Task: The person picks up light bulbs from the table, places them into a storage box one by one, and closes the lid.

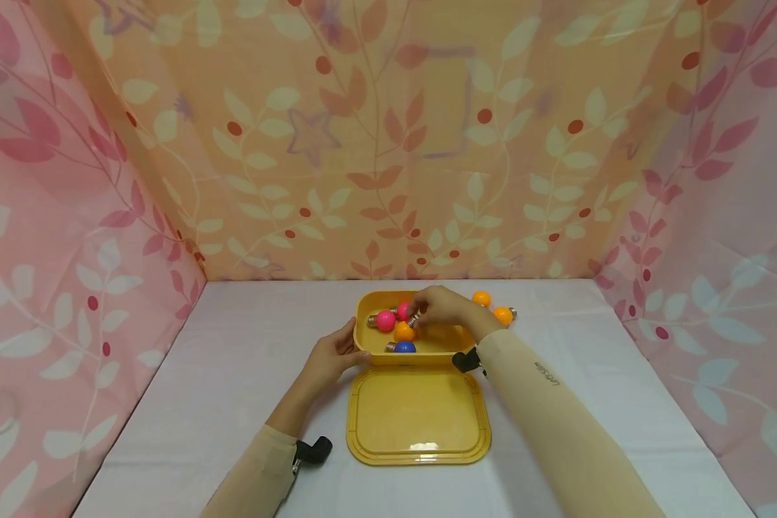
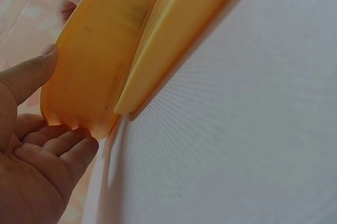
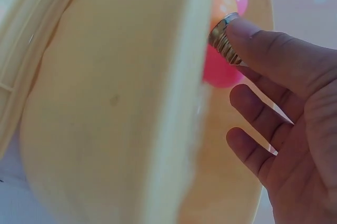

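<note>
A yellow plastic box [image 1: 427, 357] holds several small colored light bulbs. My right hand [image 1: 444, 306] reaches into it, pinching the metal screw base of an orange light bulb [image 1: 403, 332] between thumb and fingers; the base [image 3: 226, 39] shows plainly in the right wrist view. Around that bulb lie two pink bulbs [image 1: 385, 321] and a blue bulb [image 1: 405, 347]. At the box's left end, my left hand [image 1: 326, 361] holds the corner, its thumb [image 2: 34, 76] on one side and fingers [image 2: 79, 153] against another wall.
Nearest me, in front of the box, a yellow lid [image 1: 419, 414] lies flat on the white cloth [image 1: 252, 316]. Two orange bulbs [image 1: 503, 315] sit outside, beyond the box's right end. Patterned cloth walls [image 1: 375, 144] enclose the back and both sides.
</note>
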### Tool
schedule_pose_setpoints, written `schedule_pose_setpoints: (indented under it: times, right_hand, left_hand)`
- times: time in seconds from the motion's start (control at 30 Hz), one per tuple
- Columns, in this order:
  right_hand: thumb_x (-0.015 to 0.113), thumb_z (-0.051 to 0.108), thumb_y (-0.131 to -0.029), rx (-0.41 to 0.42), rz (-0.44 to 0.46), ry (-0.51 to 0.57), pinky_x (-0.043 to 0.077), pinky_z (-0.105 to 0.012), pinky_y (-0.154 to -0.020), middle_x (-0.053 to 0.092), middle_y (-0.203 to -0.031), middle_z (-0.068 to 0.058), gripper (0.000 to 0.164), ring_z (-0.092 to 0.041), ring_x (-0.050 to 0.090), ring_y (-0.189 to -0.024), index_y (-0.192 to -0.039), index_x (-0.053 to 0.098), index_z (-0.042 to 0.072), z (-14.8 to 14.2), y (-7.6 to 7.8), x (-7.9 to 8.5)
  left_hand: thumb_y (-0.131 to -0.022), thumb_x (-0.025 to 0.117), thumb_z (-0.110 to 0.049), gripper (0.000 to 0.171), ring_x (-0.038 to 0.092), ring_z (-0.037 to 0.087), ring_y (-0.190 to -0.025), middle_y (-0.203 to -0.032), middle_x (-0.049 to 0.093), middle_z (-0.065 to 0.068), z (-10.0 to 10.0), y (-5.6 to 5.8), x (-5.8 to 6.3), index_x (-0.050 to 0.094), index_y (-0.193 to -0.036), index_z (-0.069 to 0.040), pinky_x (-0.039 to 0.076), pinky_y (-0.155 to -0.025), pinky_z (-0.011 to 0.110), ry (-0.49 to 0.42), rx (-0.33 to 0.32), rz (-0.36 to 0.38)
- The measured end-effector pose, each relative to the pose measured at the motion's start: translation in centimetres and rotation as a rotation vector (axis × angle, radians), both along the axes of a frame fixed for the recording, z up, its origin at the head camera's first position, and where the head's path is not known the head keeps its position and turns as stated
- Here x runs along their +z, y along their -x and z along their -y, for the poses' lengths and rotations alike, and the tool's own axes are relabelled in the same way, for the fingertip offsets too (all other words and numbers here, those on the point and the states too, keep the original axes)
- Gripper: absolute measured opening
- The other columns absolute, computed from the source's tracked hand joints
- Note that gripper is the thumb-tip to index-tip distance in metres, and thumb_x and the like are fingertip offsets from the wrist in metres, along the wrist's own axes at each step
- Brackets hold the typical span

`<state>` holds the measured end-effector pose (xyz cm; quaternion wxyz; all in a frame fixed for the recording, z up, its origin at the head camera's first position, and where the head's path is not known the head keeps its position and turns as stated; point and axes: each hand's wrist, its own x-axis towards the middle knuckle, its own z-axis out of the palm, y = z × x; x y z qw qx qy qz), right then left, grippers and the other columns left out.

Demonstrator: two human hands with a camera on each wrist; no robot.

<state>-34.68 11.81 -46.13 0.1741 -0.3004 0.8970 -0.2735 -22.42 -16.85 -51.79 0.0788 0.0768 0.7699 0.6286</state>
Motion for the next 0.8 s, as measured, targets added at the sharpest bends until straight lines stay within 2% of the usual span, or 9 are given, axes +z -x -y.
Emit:
schedule_pose_setpoints:
  times: [0.23,0.4,0.57,0.8]
  right_hand:
    - [0.079,0.02,-0.091,-0.014,-0.01,0.021,0.05,-0.044,-0.105,0.072,-0.113,0.001,0.022,-0.026,0.058,-0.11,-0.113,0.077,0.017,-0.4,-0.6,0.8]
    - [0.078,0.018,-0.093,-0.043,-0.044,0.104,0.049,-0.05,-0.109,0.073,-0.117,-0.003,0.026,-0.03,0.06,-0.116,-0.118,0.076,0.012,-1.1,-1.1,1.3]
    - [0.078,0.022,-0.093,-0.077,-0.069,0.158,0.048,-0.051,-0.11,0.073,-0.121,-0.007,0.032,-0.032,0.06,-0.118,-0.121,0.074,0.007,-1.5,-1.9,1.7]
    - [0.08,0.027,-0.091,-0.107,-0.172,0.19,0.048,-0.051,-0.108,0.071,-0.12,0.001,0.034,-0.029,0.06,-0.115,-0.12,0.075,0.01,-1.8,-3.8,2.3]
  left_hand:
    - [-0.09,0.08,-0.013,0.087,0.045,0.021,-0.145,-0.164,0.036,0.006,0.0,0.1,0.1,0.03,-0.162,-0.015,0.047,-0.107,0.025,0.015,0.009,0.007]
    - [-0.091,0.079,-0.013,0.086,0.045,0.024,-0.145,-0.164,0.036,0.009,-0.1,0.1,0.1,0.03,-0.162,-0.013,0.047,-0.107,0.026,0.014,0.008,0.005]
    - [-0.09,0.081,-0.016,0.088,0.044,0.023,-0.146,-0.164,0.036,0.008,0.0,0.1,-0.2,0.03,-0.162,-0.016,0.046,-0.109,0.028,0.029,0.02,0.002]
    - [-0.089,0.082,-0.017,0.089,0.045,0.02,-0.145,-0.164,0.036,0.006,0.0,0.1,-0.5,0.03,-0.162,-0.018,0.046,-0.108,0.027,0.011,0.024,0.014]
